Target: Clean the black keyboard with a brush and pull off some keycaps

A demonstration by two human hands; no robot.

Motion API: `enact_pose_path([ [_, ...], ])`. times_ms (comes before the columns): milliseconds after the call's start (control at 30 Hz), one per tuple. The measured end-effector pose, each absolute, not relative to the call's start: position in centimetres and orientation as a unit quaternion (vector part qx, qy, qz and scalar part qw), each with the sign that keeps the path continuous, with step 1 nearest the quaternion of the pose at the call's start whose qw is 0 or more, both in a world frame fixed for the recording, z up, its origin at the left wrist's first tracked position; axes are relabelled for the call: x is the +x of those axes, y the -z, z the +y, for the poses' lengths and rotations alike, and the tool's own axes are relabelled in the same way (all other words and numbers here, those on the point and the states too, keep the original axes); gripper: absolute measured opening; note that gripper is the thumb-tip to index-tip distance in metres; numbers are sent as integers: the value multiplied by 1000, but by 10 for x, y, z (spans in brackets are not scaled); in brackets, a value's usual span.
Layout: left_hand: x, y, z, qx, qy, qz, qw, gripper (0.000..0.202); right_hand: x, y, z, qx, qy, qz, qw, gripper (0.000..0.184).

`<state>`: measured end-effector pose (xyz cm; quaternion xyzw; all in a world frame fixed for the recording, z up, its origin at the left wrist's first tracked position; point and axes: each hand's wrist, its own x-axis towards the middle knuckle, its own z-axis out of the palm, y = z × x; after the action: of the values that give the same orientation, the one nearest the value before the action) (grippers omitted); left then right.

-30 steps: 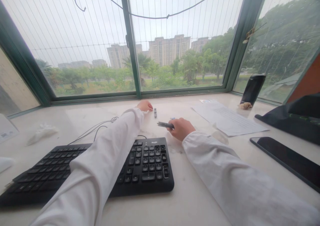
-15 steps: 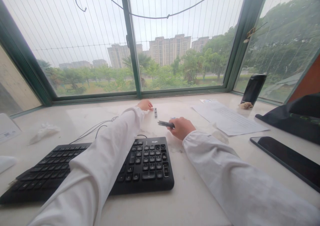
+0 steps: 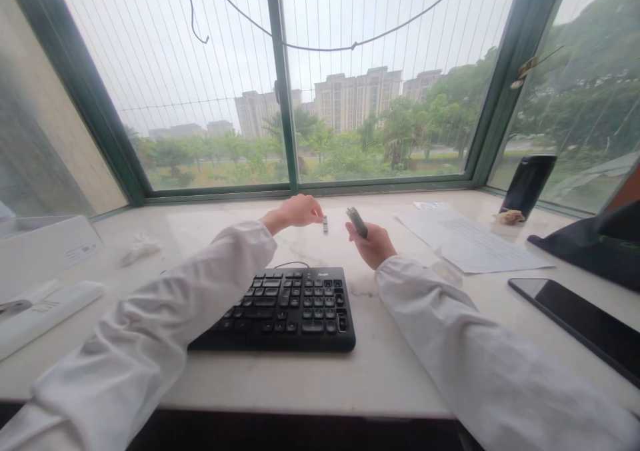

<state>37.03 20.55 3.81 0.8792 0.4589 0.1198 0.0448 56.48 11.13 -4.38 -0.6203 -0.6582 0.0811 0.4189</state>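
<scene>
My left hand (image 3: 299,211) is past the keyboard's far edge, its fingertips pinched together right beside a short row of small pieces, probably keycaps (image 3: 325,224). Whether the pinch holds one of them is hidden. In my right hand (image 3: 376,246) is a short, dark grey tool (image 3: 357,222) with a lighter tip, pointing up and to the left; its exact kind is unclear. Nearer to me lies a black keyboard (image 3: 310,342), partly covered by my left sleeve. Several sockets at the right side of its number pad show no keycaps.
Printed paper sheets (image 3: 480,241) and a phone (image 3: 575,324) lie to the right. Behind them stand a black cylinder (image 3: 529,184) and a black bag (image 3: 600,241). At left are a white box (image 3: 45,244), a long white item (image 3: 55,314) and crumpled tissue (image 3: 139,249). Windows border the far edge.
The view has shifted back and to the left, showing the table's front edge. My left hand has come closer to the small pieces. The tool in my right hand has tilted upward.
</scene>
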Motion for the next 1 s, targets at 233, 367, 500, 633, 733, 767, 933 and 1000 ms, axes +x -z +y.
enact_pose_path([
  [233,336,-18,98,943,-132,300,57,20,542,32,102,-471,-349,-480,652,52],
  [367,324,8,68,944,-152,289,36,35,516,26,83,-346,-480,-367,718,52],
  [500,322,30,58,931,-182,317,-4,45,492,32,69,-324,-504,-337,726,51],
  [633,321,42,56,931,-196,308,-14,42,478,43,64,-341,-494,-340,724,48],
  [733,321,46,57,932,-214,293,10,40,473,46,59,-353,-475,-344,729,46],
  [767,321,47,57,931,-220,292,21,39,472,46,58,-356,-469,-343,732,46],
  [933,324,49,59,920,-243,298,71,33,469,44,53,-370,-461,-329,736,46],
  [1000,325,50,60,917,-251,298,86,31,469,44,52,-369,-461,-330,736,46],
])
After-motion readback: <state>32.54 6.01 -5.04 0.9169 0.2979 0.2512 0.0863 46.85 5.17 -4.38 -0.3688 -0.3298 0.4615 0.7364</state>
